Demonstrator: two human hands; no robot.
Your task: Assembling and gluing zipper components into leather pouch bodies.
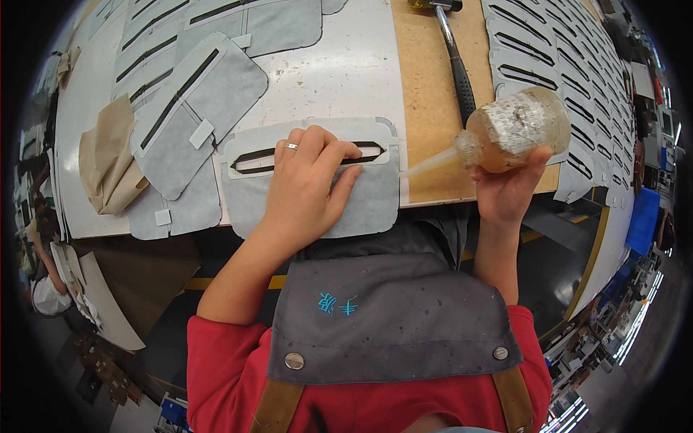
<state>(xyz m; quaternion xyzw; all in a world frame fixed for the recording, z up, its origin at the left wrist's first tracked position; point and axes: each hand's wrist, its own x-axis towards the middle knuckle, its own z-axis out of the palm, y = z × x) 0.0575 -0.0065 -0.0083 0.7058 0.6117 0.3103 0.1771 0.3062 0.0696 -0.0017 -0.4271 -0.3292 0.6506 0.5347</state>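
Note:
A grey panel (317, 206) with rounded corners lies at the front edge of the white table, a long black-edged slot across its upper half. My left hand (310, 169) rests on it, fingers bent over the slot and thumb and index finger close together on either side of its lower black edge. Raised to the right, a cloudy squeeze bottle (521, 126) with worn whitish wrapping lies tilted in my right hand (507, 189). Its thin translucent nozzle (431, 162) points left toward the panel's right edge. The bottle partly hides my right fingers.
More grey panels (195, 115) overlap on the left beside a folded beige cloth (112, 159). A hammer (456, 61) with a black grip lies on the brown board (426, 94). Rows of slotted pieces (530, 43) cover the right side. Another person's arm (49, 263) shows far left.

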